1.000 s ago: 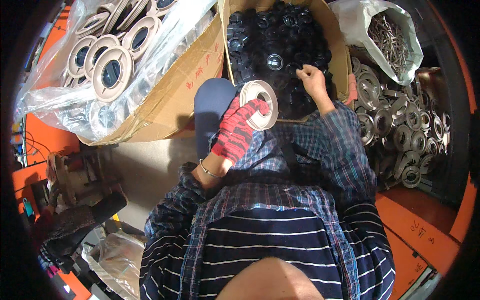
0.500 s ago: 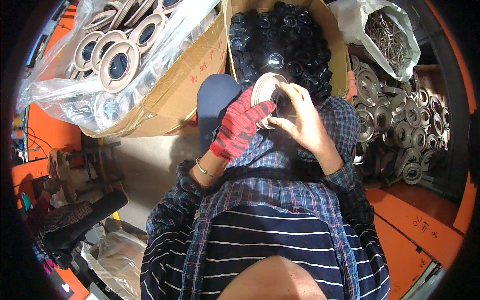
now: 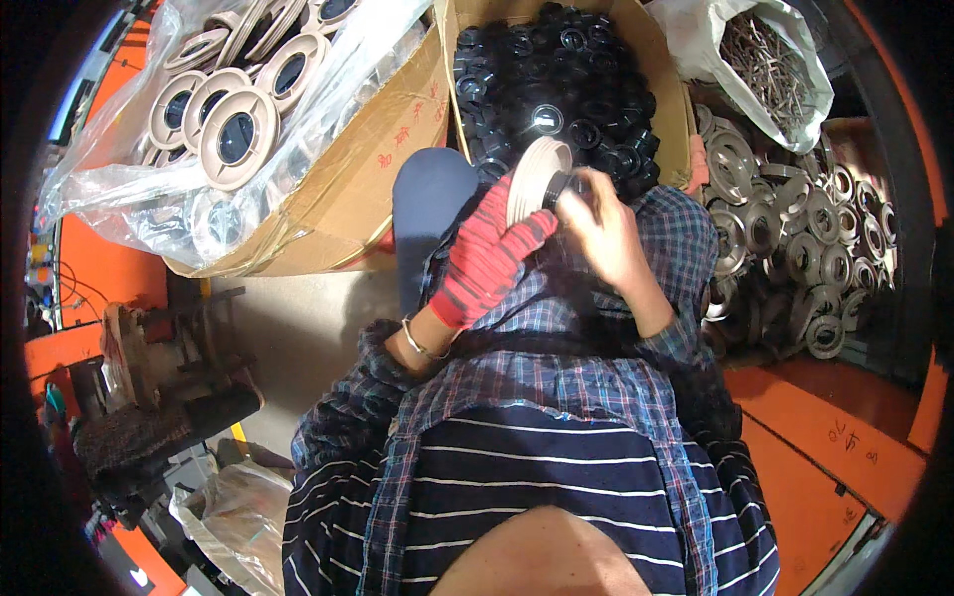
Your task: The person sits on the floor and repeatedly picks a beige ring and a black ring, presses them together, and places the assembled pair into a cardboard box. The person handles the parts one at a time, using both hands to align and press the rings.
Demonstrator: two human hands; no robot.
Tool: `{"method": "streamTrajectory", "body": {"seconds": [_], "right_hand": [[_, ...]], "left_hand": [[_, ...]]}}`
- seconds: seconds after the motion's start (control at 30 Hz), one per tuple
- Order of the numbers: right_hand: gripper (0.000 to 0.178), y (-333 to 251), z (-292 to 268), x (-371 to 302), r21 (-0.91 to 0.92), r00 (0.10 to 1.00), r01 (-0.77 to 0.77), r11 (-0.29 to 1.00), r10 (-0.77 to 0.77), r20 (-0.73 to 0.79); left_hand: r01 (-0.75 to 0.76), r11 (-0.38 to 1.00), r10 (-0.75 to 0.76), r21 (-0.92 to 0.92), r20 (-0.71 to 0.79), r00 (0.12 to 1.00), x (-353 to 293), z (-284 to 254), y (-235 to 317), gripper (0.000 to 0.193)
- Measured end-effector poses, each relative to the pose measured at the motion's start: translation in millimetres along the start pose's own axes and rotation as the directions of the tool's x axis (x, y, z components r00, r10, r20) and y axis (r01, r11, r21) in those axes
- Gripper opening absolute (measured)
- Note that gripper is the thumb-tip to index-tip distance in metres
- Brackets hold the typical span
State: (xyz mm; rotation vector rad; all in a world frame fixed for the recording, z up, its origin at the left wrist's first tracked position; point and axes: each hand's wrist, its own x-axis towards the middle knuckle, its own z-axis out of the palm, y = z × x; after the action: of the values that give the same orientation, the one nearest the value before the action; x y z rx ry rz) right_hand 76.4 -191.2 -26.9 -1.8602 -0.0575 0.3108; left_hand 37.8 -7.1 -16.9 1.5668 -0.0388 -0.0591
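Head view: left hand [image 3: 485,260] pinches beige ring [image 3: 535,179], likely light, stiff, best rim-held; right hand [image 3: 608,234] pinches black insert [image 3: 557,190] between both hands.

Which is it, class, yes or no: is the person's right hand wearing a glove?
No, the right hand is bare, while the left hand wears a red and black glove.

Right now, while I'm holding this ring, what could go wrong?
The black part at the ring might slip from your right hand and fall. That hand is bare, so any sharp edge could nick it; only the left hand is gloved. If bumped, the open bag of metal pieces could spill onto the nearby loose rings.
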Motion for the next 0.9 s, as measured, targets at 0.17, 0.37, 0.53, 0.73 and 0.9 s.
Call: {"method": "streamTrajectory", "body": {"seconds": [0.17,0.37,0.53,0.73,0.9], "right_hand": [[0.053,12,7,-10,-0.357,0.926,0.254,0.899,-0.333,-0.179],[0.068,19,-3,-8,0.703,0.903,-0.381,0.601,0.077,0.423],[0.071,12,-18,-27,-0.308,0.880,0.409,0.859,-0.461,-0.117],[0.072,13,3,-35,0.920,0.928,-0.367,0.141,0.129,0.350],[0.095,10,-30,-39,0.778,0.897,-0.379,0.501,-0.008,0.442]], "left_hand": [[-0.029,0.965,0.023,0.261,0.028,0.999,-8,10,15,0.054],[-0.373,0.890,0.301,0.264,0.277,0.913,1,15,9,0.046],[-0.185,0.913,0.142,0.364,0.141,0.980,2,9,0,0.027],[-0.664,0.656,0.397,0.359,0.583,0.708,0,12,26,0.048],[-0.326,0.944,0.254,0.045,0.530,0.809,1,-12,41,0.060]]}}
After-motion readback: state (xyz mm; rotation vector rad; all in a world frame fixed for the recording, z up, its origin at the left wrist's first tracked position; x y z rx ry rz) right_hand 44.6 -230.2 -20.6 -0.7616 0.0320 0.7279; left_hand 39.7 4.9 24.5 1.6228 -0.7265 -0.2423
